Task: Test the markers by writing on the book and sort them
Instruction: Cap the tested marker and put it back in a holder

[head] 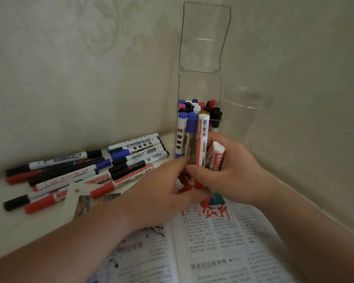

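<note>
Two hands met above the top edge of the open book (pixel 223 242). The right hand (pixel 231 170) had its fingers curled round an upright gold-capped marker (pixel 203 139), with a second white marker (pixel 216 156) tucked against the palm. The left hand (pixel 164 188) seemed to pinch the upright marker's red lower end, though blur hid the contact. Just behind stood a clear box (pixel 200 86), lid raised, holding capped markers upright, with a clear cup (pixel 247 107) beside it. More loose markers (pixel 74 177) lay heaped to the left on the worktop (pixel 12 227).
</note>
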Demonstrator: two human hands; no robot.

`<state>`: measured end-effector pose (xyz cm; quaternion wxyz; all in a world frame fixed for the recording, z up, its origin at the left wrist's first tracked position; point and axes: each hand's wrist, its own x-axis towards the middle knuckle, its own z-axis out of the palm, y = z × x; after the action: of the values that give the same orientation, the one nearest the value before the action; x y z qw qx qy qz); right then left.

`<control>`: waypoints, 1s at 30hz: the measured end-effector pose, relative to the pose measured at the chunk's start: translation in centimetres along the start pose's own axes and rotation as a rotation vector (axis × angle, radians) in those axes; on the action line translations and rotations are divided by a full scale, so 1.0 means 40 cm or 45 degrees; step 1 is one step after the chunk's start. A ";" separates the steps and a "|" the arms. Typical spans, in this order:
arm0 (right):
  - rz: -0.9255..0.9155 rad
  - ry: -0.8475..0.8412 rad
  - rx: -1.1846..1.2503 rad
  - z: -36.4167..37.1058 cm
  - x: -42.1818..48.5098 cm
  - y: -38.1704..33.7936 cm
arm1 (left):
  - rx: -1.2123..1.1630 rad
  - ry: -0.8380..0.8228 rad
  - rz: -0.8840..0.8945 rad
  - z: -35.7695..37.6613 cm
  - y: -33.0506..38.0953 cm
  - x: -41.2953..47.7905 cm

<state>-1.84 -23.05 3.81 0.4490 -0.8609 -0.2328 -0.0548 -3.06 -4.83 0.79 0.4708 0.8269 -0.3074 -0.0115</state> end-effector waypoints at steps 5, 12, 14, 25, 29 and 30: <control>0.218 -0.022 0.117 0.050 -0.016 0.022 | 0.194 0.023 -0.020 0.006 -0.018 0.011; -0.140 0.187 -0.064 0.070 -0.015 0.020 | 0.215 0.104 0.044 0.016 -0.039 0.013; -0.224 0.220 -0.203 0.065 -0.016 0.019 | 0.177 0.126 -0.016 0.021 -0.052 0.017; 0.011 -0.038 -0.048 0.014 -0.032 0.018 | 0.355 0.104 0.037 0.015 -0.051 0.011; -0.027 0.018 -0.129 0.017 -0.032 0.005 | 0.440 0.044 0.027 0.038 -0.047 -0.016; 0.006 0.013 -0.117 0.009 -0.034 -0.002 | 0.464 0.044 -0.017 0.044 -0.039 -0.022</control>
<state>-3.14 -23.18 3.24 0.4103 -0.8809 -0.2257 -0.0688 -3.54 -5.18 -1.65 0.3182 0.9006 -0.2908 0.0556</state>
